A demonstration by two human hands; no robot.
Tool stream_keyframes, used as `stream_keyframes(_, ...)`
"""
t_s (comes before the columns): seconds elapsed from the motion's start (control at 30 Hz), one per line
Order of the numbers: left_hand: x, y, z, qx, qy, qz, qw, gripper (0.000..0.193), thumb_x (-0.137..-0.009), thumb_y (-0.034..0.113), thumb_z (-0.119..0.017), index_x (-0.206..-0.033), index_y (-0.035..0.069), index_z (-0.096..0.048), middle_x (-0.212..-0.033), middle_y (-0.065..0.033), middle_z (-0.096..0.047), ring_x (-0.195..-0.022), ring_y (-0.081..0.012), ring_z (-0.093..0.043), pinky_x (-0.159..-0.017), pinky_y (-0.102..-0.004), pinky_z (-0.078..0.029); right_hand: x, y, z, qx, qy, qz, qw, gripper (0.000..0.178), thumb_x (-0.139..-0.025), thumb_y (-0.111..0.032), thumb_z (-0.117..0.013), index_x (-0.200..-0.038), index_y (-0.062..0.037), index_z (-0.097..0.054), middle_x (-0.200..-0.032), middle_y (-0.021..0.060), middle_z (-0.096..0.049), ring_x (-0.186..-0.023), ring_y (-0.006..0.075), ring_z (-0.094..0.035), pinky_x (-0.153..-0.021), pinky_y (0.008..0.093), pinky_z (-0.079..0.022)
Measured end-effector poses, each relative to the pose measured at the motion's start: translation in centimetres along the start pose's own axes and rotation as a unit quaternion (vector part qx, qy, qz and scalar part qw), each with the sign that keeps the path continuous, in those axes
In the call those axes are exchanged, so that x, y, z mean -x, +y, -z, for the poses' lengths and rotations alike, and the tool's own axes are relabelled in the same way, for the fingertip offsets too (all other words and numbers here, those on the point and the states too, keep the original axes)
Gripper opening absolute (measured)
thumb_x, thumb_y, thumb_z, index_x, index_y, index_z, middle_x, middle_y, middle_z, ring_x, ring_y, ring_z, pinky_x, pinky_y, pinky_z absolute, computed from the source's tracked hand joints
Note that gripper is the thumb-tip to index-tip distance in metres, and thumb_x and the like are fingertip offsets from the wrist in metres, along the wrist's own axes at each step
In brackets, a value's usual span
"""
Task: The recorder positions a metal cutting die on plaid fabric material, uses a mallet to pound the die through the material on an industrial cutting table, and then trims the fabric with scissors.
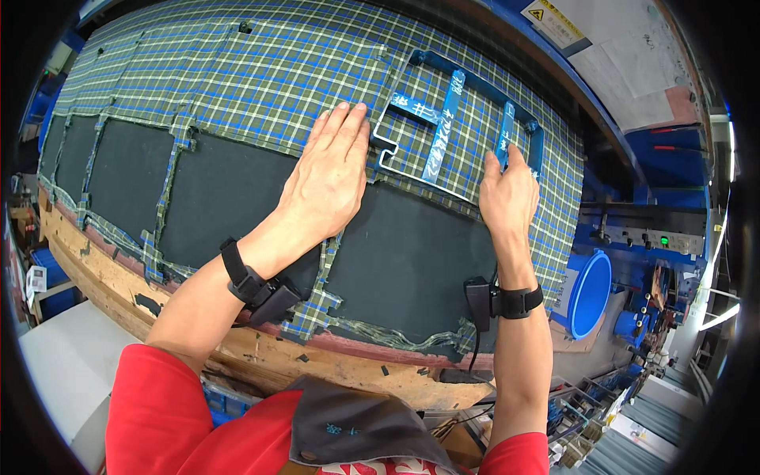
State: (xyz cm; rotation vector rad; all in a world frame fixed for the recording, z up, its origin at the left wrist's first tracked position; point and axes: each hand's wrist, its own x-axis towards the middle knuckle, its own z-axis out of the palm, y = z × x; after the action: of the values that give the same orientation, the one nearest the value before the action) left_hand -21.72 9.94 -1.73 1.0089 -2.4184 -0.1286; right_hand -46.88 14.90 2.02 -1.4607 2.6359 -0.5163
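Green, blue and white plaid cloth (285, 75) lies spread in front of me, with large cut-outs showing a black surface (404, 253) beneath. On the cloth at the right rests a blue metal cutting die (448, 127), a roughly rectangular frame with crossbars and a notch on its left side. My left hand (324, 186) lies flat on the cloth edge, fingers stretched out, close beside the die's left side. My right hand (508, 198) grips the die at its right-hand bar, thumb and fingers around it. The fingertips' far side is hidden.
Narrow cloth strips (166, 190) frame the cut-outs. A worn wooden edge (261, 356) runs along my side. Above the far right stands a blue machine beam (586, 87) with a warning label. A blue round bin (590, 293) and a control panel (657, 240) are at the right.
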Motion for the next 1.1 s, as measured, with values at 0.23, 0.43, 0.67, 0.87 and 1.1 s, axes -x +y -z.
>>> stream_keyframes(0.23,-0.1,0.0,0.0,0.004,0.004,0.0,1.0,0.046,-0.091,-0.003,-0.055,-0.135,-0.015,-0.053,-0.149,-0.0275,-0.048,-0.143,-0.0431,-0.042,-0.122,-0.0516,-0.033,0.2,-0.2,0.2,0.013,0.012,0.007,1.0,0.051,-0.101,-0.029,-0.059,-0.136,0.0077,-0.058,-0.094,0.0303,-0.073,-0.094,0.0462,-0.072,-0.088,0.0518,-0.054)
stream_keyframes(0.43,0.0,-0.1,-0.1,0.002,0.007,0.002,1.0,0.044,-0.091,-0.003,-0.056,-0.134,-0.014,-0.054,-0.149,-0.027,-0.048,-0.142,-0.043,-0.043,-0.121,-0.0515,-0.033,0.2,-0.4,0.3,0.007,0.0,-0.01,1.0,0.051,-0.1,-0.029,-0.059,-0.136,0.0072,-0.057,-0.095,0.0295,-0.074,-0.096,0.0457,-0.072,-0.089,0.0519,-0.054)
stream_keyframes(0.67,0.1,0.0,-0.1,-0.003,0.004,0.007,1.0,0.045,-0.092,-0.002,-0.056,-0.135,-0.014,-0.054,-0.15,-0.0272,-0.048,-0.143,-0.042,-0.043,-0.122,-0.0509,-0.033,-0.3,-0.2,-0.1,0.022,0.006,0.001,1.0,0.051,-0.1,-0.029,-0.06,-0.136,0.0073,-0.058,-0.098,0.0296,-0.073,-0.097,0.0459,-0.071,-0.09,0.0518,-0.053)
stream_keyframes(0.87,0.1,0.1,-0.1,0.01,0.006,0.011,1.0,0.047,-0.091,-0.001,-0.057,-0.136,-0.015,-0.053,-0.151,-0.0274,-0.047,-0.143,-0.0429,-0.043,-0.122,-0.0519,-0.032,0.2,-0.4,0.5,0.003,0.008,-0.008,1.0,0.052,-0.1,-0.028,-0.06,-0.136,0.0092,-0.057,-0.095,0.0293,-0.074,-0.095,0.045,-0.072,-0.089,0.0501,-0.053)
stream_keyframes(1.1,0.2,0.0,0.1,0.017,0.002,0.017,1.0,0.049,-0.091,0.0,-0.057,-0.138,-0.015,-0.052,-0.151,-0.0277,-0.047,-0.145,-0.043,-0.041,-0.122,-0.0525,-0.031,0.3,-1.2,0.5,0.004,-0.016,-0.027,1.0,0.052,-0.099,-0.028,-0.061,-0.135,0.0093,-0.058,-0.092,0.0291,-0.073,-0.093,0.045,-0.072,-0.088,0.0501,-0.053)
